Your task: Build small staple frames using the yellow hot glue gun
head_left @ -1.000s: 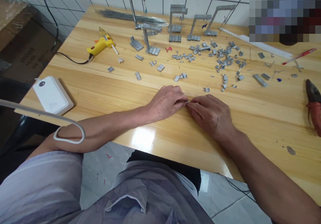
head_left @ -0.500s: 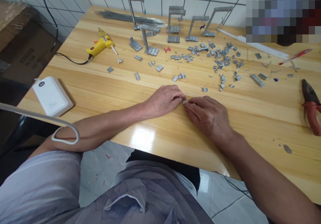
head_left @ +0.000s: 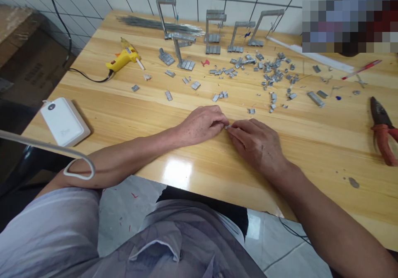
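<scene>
Both hands meet low over the middle of the wooden table [head_left: 137, 116]. A tiny grey metal piece [head_left: 227, 127] shows between their fingertips. My left hand [head_left: 203, 123] has its fingers closed on one side of the piece. From the right, my right hand [head_left: 258, 143] pinches the other side, its fingers bent together. The fingers hide most of the piece. Just beyond the hands lie small metal pieces [head_left: 215, 98], and a bent one [head_left: 251, 111] is closest to my right hand.
Metal frames [head_left: 186, 64] stand near the tiled wall, beside a bundle of thin wires [head_left: 139, 22]. A yellow glue gun [head_left: 122, 59] and white power bank [head_left: 66, 122] are left. Metal scraps [head_left: 273, 76], a red pen [head_left: 362, 69] and red-handled pliers [head_left: 384, 135] lie right.
The view has shifted slightly, so the table items appear a little further left. Both hands keep nearly the same pose around the small piece.
</scene>
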Demonstrator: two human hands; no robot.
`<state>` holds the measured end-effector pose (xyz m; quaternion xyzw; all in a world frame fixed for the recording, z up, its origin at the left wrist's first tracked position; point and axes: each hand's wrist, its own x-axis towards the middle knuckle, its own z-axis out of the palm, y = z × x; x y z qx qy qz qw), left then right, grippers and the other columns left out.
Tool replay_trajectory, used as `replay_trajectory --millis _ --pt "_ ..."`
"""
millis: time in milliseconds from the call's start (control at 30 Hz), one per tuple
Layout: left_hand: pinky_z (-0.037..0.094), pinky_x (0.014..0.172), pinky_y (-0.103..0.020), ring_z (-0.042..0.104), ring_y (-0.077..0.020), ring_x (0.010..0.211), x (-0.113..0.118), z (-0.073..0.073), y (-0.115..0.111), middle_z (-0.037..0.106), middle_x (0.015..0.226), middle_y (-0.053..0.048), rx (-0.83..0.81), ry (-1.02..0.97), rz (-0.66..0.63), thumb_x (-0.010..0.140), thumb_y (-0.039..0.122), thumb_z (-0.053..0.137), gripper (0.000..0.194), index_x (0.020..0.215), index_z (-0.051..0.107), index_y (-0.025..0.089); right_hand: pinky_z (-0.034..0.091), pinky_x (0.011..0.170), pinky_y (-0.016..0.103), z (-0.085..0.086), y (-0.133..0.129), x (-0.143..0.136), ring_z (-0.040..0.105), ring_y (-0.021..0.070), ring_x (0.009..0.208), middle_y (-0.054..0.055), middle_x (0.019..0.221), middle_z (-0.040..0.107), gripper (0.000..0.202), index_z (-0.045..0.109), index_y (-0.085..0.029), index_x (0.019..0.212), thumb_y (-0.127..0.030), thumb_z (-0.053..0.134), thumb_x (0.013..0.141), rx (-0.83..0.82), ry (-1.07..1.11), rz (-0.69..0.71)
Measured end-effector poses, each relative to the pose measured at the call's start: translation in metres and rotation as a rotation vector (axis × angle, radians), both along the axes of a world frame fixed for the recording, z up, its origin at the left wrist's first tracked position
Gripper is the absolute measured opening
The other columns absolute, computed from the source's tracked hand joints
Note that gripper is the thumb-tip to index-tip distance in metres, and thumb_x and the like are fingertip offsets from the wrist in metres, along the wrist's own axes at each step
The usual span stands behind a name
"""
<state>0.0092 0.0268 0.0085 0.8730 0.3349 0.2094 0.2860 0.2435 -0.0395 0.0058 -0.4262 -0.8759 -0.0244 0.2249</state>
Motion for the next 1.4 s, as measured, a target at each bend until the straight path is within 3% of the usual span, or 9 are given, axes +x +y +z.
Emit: replay_trajectory --millis 200,400,567,767,967,1300,1400 --pt "0.056 0.091 -0.035 0.072 -0.0192 0.095 0.001 -0.001 -0.001 0.079 0.103 -0.006 -0.062 -0.104 0.095 0.098 0.013 0.059 0.027 0.106 0.084 0.020 0.052 0.079 0.035 0.000 0.000 0.000 0.069 0.0200 0.086 0.008 0.103 0.085 0.025 0.083 -0.021 0.101 -0.015 0.061 0.110 0.051 -0.008 0.010" --pt "0.053 0.083 -0.031 0.064 -0.0157 0.084 -0.002 0.003 0.008 0.078 0.101 -0.003 -0.365 -0.358 0.269 0.097 0.024 0.062 0.019 0.103 0.080 0.019 0.052 0.080 0.036 -0.003 0.002 0.000 0.070 0.0204 0.087 0.008 0.104 0.085 0.023 0.082 -0.021 0.100 -0.018 0.063 0.111 0.039 0.007 0.004" --pt "0.051 0.075 -0.029 0.059 -0.0134 0.076 -0.003 0.006 0.014 0.072 0.090 -0.001 -0.521 -0.505 0.309 0.088 0.026 0.069 0.011 0.094 0.074 0.019 0.052 0.080 0.036 -0.005 0.004 0.000 0.071 0.0201 0.085 0.007 0.102 0.086 0.023 0.083 -0.022 0.099 -0.021 0.063 0.112 0.061 0.025 0.001" --pt "0.046 0.068 -0.027 0.055 -0.0119 0.072 -0.003 0.007 0.013 0.064 0.082 0.002 -0.555 -0.545 0.303 0.081 0.037 0.087 0.028 0.092 0.067 0.021 0.051 0.081 0.038 -0.003 0.003 0.000 0.072 0.0205 0.085 0.007 0.101 0.087 0.024 0.084 -0.022 0.099 -0.021 0.063 0.112 0.032 0.048 -0.009" --pt "0.050 0.073 -0.028 0.058 -0.0128 0.074 -0.003 0.003 0.016 0.070 0.088 -0.001 -0.536 -0.543 0.286 0.086 0.051 0.090 0.039 0.092 0.067 0.020 0.052 0.081 0.037 0.001 0.003 0.000 0.073 0.0218 0.087 0.008 0.103 0.086 0.023 0.083 -0.022 0.101 -0.025 0.064 0.112 0.070 0.039 -0.022" --pt "0.049 0.066 -0.027 0.057 -0.0104 0.065 -0.002 0.012 0.016 0.073 0.089 -0.002 -0.627 -0.576 0.298 0.096 0.047 0.080 0.033 0.085 0.065 0.020 0.055 0.082 0.038 0.003 0.005 0.005 0.076 0.0236 0.093 0.010 0.107 0.086 0.023 0.082 -0.023 0.108 -0.029 0.060 0.114 0.008 0.057 -0.048" --pt "0.049 0.066 -0.026 0.056 -0.0100 0.064 -0.001 0.014 0.015 0.069 0.083 0.000 -0.607 -0.583 0.302 0.092 0.041 0.082 0.028 0.084 0.065 0.020 0.056 0.082 0.038 0.004 0.006 0.006 0.076 0.0239 0.094 0.010 0.107 0.085 0.024 0.082 -0.023 0.109 -0.029 0.060 0.114 0.008 0.066 -0.047"
